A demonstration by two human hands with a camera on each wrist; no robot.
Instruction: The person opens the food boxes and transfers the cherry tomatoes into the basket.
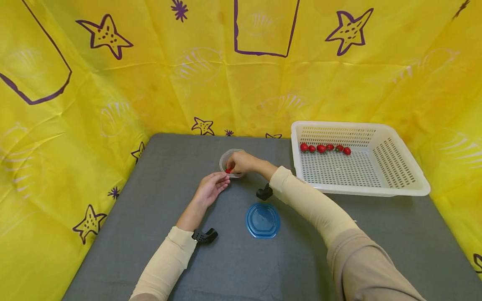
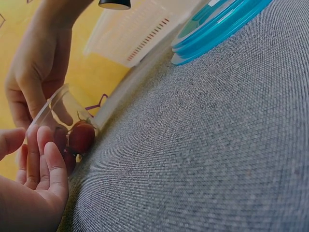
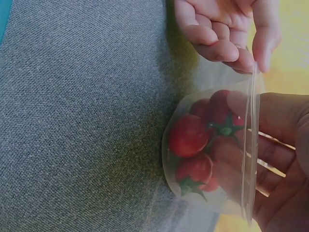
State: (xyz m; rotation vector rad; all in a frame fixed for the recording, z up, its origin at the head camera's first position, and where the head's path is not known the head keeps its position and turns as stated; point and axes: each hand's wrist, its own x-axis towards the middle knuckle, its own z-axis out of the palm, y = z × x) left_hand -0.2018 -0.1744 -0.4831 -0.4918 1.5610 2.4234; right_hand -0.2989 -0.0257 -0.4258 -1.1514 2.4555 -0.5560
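Clear round tub (image 1: 223, 160): thin plastic, smooth, slightly hazy. Red round tomatoes (image 3: 188, 136): smooth skin, soft gloss. Blue round lid (image 1: 262, 220): glossy plastic, ridged. White rectangular basket (image 1: 361, 190): perforated plastic. Grey desk (image 1: 233, 267): matt, coarse-woven cloth. Yellow printed backdrop (image 1: 150, 79): creased cloth, slight sheen.

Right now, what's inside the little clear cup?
The clear cup holds several red tomatoes. The right hand reaches in too and covers part of them, so I can't tell exactly how many.
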